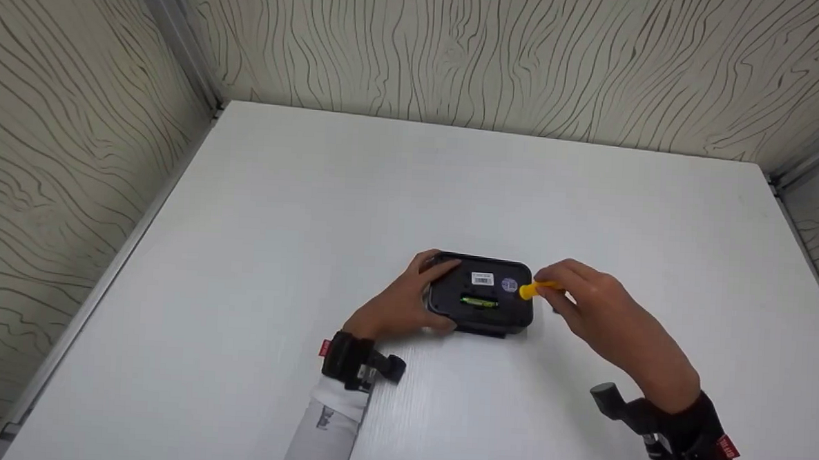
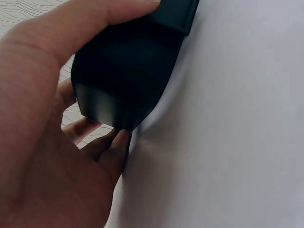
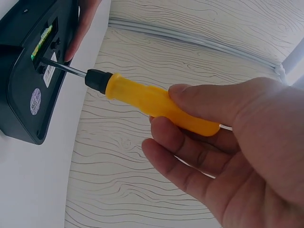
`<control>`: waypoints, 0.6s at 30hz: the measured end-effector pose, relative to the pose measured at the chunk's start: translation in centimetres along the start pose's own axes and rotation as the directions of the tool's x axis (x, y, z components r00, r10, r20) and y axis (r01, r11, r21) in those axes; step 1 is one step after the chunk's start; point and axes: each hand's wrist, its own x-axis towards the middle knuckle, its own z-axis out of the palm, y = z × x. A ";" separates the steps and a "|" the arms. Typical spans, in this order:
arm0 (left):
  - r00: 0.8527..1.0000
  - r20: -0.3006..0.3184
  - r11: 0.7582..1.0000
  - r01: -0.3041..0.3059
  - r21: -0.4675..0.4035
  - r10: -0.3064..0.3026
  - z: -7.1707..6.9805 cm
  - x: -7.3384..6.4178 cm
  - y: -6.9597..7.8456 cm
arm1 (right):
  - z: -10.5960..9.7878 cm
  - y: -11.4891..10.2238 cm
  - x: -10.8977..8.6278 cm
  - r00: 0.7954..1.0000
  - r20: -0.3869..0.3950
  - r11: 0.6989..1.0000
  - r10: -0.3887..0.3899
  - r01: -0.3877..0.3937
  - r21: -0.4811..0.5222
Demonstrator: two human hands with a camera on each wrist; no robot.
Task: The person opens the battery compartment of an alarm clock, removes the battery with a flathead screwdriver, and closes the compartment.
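While left hand grips device, right holds screwdriver

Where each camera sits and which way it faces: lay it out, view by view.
Head: on the person's head, facing forward and down at the white table; left grip, right grip and forearms show.
Left wrist: on that wrist, facing the black device close up; left grip shows.
Right wrist: on that wrist, looking along the yellow screwdriver toward the device; right grip shows, and part of the left.
Shared: head and right wrist show the screwdriver and round sticker.
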 end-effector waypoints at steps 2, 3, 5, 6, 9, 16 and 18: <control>1.000 -0.001 1.000 0.005 0.003 -0.005 0.0 0.0 0.1 | 0.0 0.0 0.1 1.000 0.004 1.000 -0.007 0.007 -0.003; 1.000 -0.002 1.000 0.006 0.004 -0.006 0.0 0.0 0.1 | 0.1 0.0 0.1 1.000 0.008 1.000 -0.007 0.007 -0.003; 1.000 -0.004 1.000 0.006 0.006 -0.006 0.0 -0.1 0.1 | 0.1 0.1 0.2 1.000 0.017 1.000 0.001 -0.001 -0.005; 1.000 -0.005 1.000 0.007 0.006 -0.007 0.0 -0.1 0.2 | 0.1 0.1 0.2 1.000 0.022 1.000 0.005 -0.005 -0.005; 1.000 -0.003 1.000 0.008 0.007 -0.008 0.0 -0.2 0.2 | 0.2 0.1 0.3 0.999 0.038 1.000 0.021 -0.021 -0.009; 1.000 -0.004 1.000 0.010 0.011 -0.010 0.0 -0.1 0.2 | 0.4 0.0 0.5 0.996 0.071 0.999 0.047 -0.047 0.008; 1.000 -0.005 1.000 0.007 0.011 -0.007 0.0 -0.1 0.2 | 0.4 -0.1 0.5 0.995 0.080 0.999 0.053 -0.054 0.009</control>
